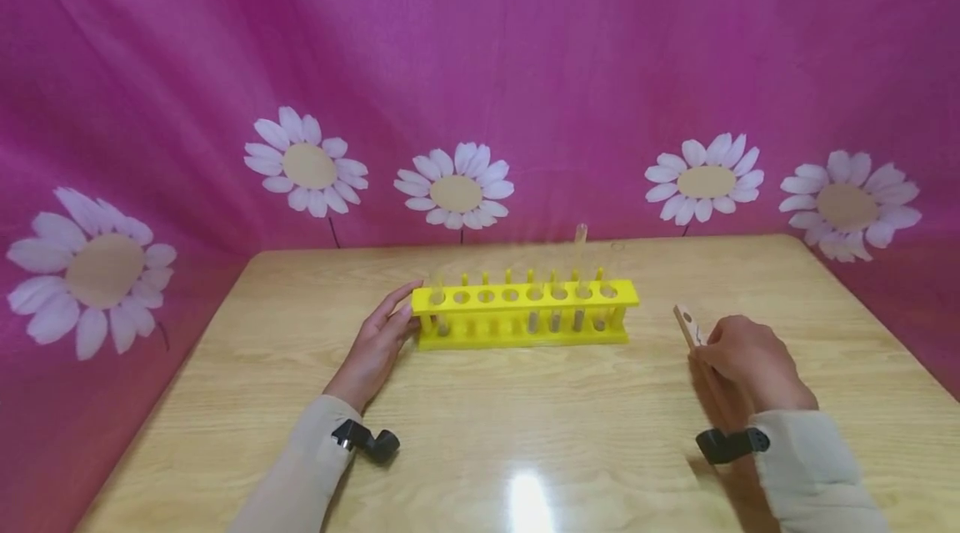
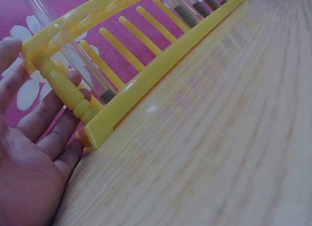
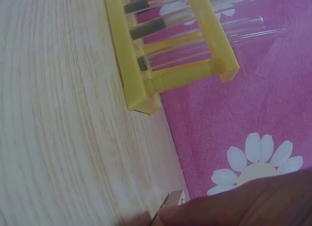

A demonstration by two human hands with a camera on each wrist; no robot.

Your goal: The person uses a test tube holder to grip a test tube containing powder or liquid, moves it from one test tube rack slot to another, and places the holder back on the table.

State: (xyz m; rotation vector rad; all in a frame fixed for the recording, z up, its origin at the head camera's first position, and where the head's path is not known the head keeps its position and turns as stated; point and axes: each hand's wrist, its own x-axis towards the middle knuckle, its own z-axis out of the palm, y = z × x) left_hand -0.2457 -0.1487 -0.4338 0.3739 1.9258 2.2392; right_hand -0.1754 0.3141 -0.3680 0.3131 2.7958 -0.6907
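A yellow test tube rack (image 1: 525, 341) stands on the table. One glass test tube (image 2: 105, 89) sits in its left end hole. Several more tubes, including a taller test tube (image 1: 581, 237), stand toward the right end, with dark grey-brown matter at their bottoms. My left hand (image 1: 378, 345) holds the rack's left end, its fingers curled behind the yellow end post (image 2: 66, 89) and the thumb near the top bar. To the right of the rack, my right hand (image 1: 753, 358) pinches a wooden test tube holder (image 1: 688, 324). In the right wrist view only the holder's tip shows.
The light wood-grain table (image 1: 555, 424) runs back to a pink curtain (image 1: 525, 57) printed with white daisies. Black wrist cameras sit on both cream sleeves (image 1: 810, 466). Upright yellow drying pegs (image 2: 131, 38) line the rack's back side.
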